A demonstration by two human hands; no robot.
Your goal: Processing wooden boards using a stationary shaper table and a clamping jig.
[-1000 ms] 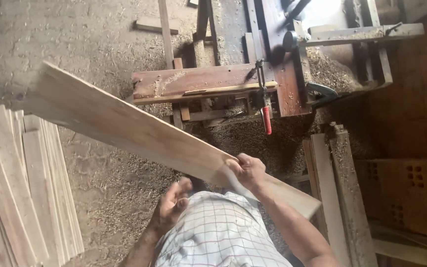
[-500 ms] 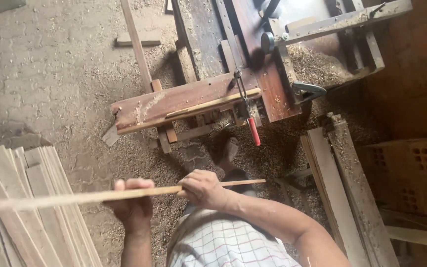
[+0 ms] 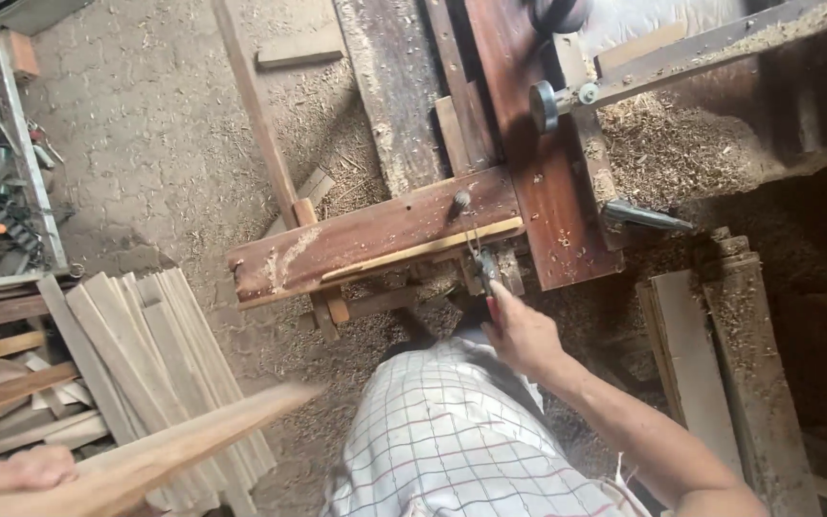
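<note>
While the left hand (image 3: 21, 471) grips the plank (image 3: 174, 450), the right hand (image 3: 519, 330) holds the clamp handle (image 3: 487, 278).

Two hands (image 3: 519, 335), one blurred plank (image 3: 174, 450), one stack of boards (image 3: 155, 354), one clamp (image 3: 485, 273), one wooden bench (image 3: 366, 235).

Sawdust-strewn concrete floor (image 3: 145, 144), stacked pale boards (image 3: 160, 354), worn wooden workbench (image 3: 375, 235), daylight

No packages, labels, signs or screens visible anywhere in view.
</note>
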